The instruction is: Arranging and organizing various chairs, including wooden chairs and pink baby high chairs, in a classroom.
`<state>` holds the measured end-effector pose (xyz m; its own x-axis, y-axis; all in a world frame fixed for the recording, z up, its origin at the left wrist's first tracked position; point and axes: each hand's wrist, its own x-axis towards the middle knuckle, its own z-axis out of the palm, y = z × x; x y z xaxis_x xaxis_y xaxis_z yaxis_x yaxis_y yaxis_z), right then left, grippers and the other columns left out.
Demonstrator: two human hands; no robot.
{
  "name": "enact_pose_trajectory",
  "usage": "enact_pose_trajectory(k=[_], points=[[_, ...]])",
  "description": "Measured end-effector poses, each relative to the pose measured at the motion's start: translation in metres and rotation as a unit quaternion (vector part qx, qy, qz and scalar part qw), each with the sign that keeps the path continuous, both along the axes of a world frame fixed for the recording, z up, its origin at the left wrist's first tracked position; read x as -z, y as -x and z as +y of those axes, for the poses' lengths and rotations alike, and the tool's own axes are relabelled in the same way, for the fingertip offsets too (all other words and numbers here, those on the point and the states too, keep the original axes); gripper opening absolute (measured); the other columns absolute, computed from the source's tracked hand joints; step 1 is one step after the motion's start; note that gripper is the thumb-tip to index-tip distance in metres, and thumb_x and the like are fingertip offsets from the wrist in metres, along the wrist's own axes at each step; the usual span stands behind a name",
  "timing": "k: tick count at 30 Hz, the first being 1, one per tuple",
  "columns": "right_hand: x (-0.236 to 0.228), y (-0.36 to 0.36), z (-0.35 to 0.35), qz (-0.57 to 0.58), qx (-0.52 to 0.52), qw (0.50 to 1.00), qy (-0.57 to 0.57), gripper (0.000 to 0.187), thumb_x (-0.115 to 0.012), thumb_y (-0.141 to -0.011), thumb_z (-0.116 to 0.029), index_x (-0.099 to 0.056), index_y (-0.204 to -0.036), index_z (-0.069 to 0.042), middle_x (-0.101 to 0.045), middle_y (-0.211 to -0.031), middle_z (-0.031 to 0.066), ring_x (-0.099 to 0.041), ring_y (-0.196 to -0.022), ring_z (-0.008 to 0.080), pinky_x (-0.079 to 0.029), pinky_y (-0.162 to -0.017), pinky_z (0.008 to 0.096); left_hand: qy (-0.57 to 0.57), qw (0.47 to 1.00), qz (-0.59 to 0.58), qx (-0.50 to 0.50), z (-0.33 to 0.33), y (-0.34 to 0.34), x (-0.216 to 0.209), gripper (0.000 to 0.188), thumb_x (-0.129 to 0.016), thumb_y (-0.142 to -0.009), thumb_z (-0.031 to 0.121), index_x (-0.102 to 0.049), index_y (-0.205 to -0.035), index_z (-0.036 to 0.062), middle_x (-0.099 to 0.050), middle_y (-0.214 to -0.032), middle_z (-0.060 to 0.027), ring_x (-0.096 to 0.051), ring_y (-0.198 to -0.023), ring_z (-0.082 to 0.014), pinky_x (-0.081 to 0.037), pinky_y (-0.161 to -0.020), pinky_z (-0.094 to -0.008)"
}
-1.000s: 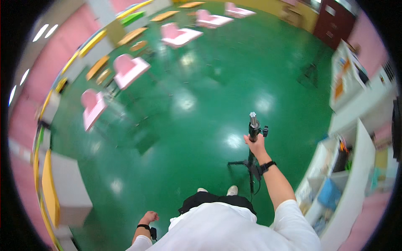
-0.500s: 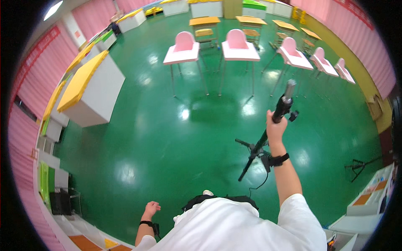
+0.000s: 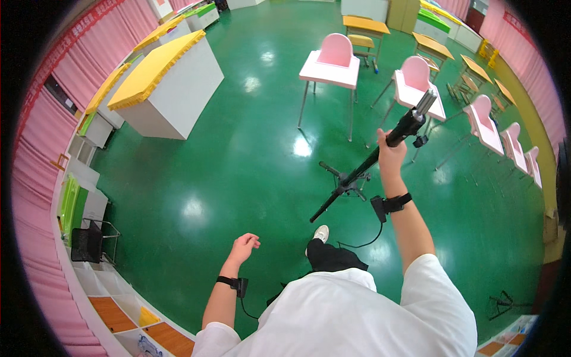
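Note:
My right hand is wrapped round the upper pole of a black light stand, just below its silver tip and a side knob. The stand leans, with its top up and to the right. Its spread legs point down and left over the green floor; whether they touch it I cannot tell. My left hand hangs at my left side with loosely bent fingers and nothing seen in it. Each wrist wears a black strap with a small box and a cable.
Pink-and-white high chairs stand in a row ahead and to the right, with wooden desks behind them. A white counter with a yellow cover is at the left. Low shelves run at the near left. Another black stand is near right.
The view has swung left, so chairs and desks now lie farther right. The stand stays in my right hand and leans more. My left hand has come up and forward; one shoe and trouser leg show more.

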<state>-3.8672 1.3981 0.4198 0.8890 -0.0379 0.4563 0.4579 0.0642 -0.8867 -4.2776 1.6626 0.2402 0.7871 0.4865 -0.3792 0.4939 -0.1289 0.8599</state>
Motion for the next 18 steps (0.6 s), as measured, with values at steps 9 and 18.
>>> enact_pose_trajectory(k=[9, 18], points=[[0.067, -0.08, 0.169, 0.107, -0.003, 0.994, 0.027, 0.028, -0.072, -0.077, -0.023, -0.05, -0.071, -0.007, -0.049, -0.066, -0.0028, -0.044, -0.061, 0.0073, -0.037, -0.057, 0.0236, -0.041, 0.999, -0.008, 0.023, 0.084, -0.158, -0.06, 0.02, -0.047, -0.09, 0.013, -0.057, -0.097, -0.0019, -0.065, -0.083, -0.0096, -0.062, -0.077, -0.0161, -0.049, -0.072, -0.0289], [0.165, -0.086, 0.263, 0.206, -0.089, 0.974, 0.002, 0.03, -0.071, -0.077, -0.015, -0.054, -0.099, -0.004, -0.057, -0.083, -0.0018, -0.049, -0.073, 0.0068, -0.041, -0.066, 0.0227, 0.012, 0.999, 0.025, 0.03, 0.197, -0.18, -0.032, 0.019, -0.047, -0.089, 0.012, -0.058, -0.096, -0.0023, -0.065, -0.082, -0.0097, -0.062, -0.075, -0.0154, -0.049, -0.071, -0.028]])
